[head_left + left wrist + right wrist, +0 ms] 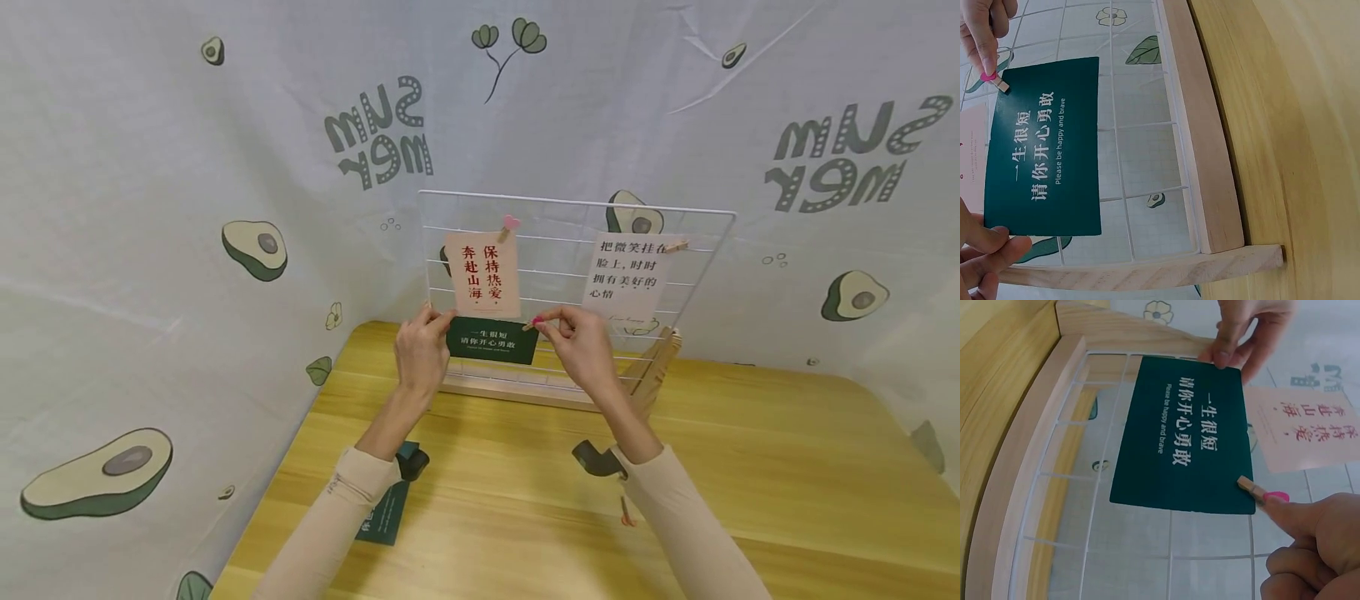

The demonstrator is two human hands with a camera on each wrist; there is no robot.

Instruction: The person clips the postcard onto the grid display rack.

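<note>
In the head view, the left hand (423,343) sits at ten o'clock on the green card (491,341), thumb and finger pinching its left end near the upper corner. The card lies against the lower part of the wire grid (555,201), above the wooden base (1207,156), with the pink card (483,287) just above it toward twelve. At the card's two o'clock corner is a clothespin (1252,486), its pink end pinched by the right hand (581,343); whether its rear leg catches a wire cannot be told. Farther toward two o'clock hangs the white card (630,279).

Pegging the green card well seems to call for a steady left pinch, the corner lined up over a wire, and both card and wire well inside the clothespin's bite before the right fingers let go. A gentle tug afterwards would test the hold.

The printed face looks out at the wearer, lettering upright, top edge toward twelve. Its long axis runs nearly nine to three, dipping slightly at the three o'clock end.
</note>
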